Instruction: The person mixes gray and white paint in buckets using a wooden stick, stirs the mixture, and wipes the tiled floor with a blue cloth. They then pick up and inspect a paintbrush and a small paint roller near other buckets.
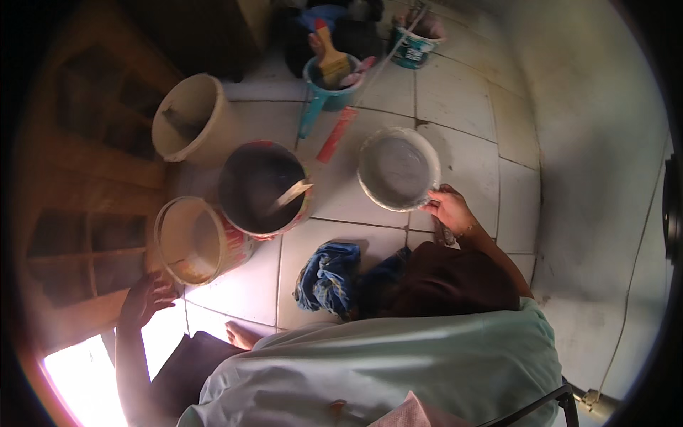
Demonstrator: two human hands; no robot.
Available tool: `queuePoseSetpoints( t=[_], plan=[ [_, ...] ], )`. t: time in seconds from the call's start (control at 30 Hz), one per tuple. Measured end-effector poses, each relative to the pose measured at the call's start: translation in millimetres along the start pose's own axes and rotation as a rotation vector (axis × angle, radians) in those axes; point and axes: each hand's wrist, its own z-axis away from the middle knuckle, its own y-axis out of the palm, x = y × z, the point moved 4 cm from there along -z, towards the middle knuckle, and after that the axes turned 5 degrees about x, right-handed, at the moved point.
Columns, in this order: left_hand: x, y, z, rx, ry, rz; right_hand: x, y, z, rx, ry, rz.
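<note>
My right hand (445,208) grips the rim of a round white pot (397,169) with grey stuff in it, at the centre right. My left hand (148,297), at the lower left, hangs open with its fingers apart, just below and left of a cream bucket with red markings (233,235). Behind that bucket stands a larger dark-filled bucket (249,181) with a pale stick (292,191) leaning in it. A plain cream bucket (213,139) sits farther back. A crumpled blue cloth (329,277) lies on the tiled floor (352,227) between my hands, near my bare foot (238,336).
A teal handled pot (313,110) with a paintbrush (329,60) and a small teal bucket (411,53) stand at the back. A red strip (336,135) lies on the floor. A wooden door (92,178) bounds the left, a pale wall (590,213) the right.
</note>
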Motion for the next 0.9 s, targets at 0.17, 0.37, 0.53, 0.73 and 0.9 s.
queuePoseSetpoints(
  t=[0.17, 0.37, 0.53, 0.73, 0.9],
  plan=[
    [-12.2, 26.1, -8.3, 0.178, 0.119, 0.223, -14.9, -16.0, -0.1, -0.005, 0.035, -0.013],
    [-8.1, 31.8, -8.2, 0.240, 0.133, 0.235, 53.0, -5.4, 26.0, -0.305, 0.098, 0.639],
    [1.7, 24.2, -36.8, 0.284, 0.190, 0.244, 133.8, 63.2, 46.7, -0.149, -0.052, 0.858],
    [23.1, 25.3, -58.5, 0.097, 0.088, 0.198, 166.9, 224.9, 73.5, 0.170, -0.232, 1.117],
    [25.8, 24.6, -72.6, 0.011, 0.105, 0.251, 158.5, 276.2, 86.7, 0.344, -0.227, 1.217]
  ],
)
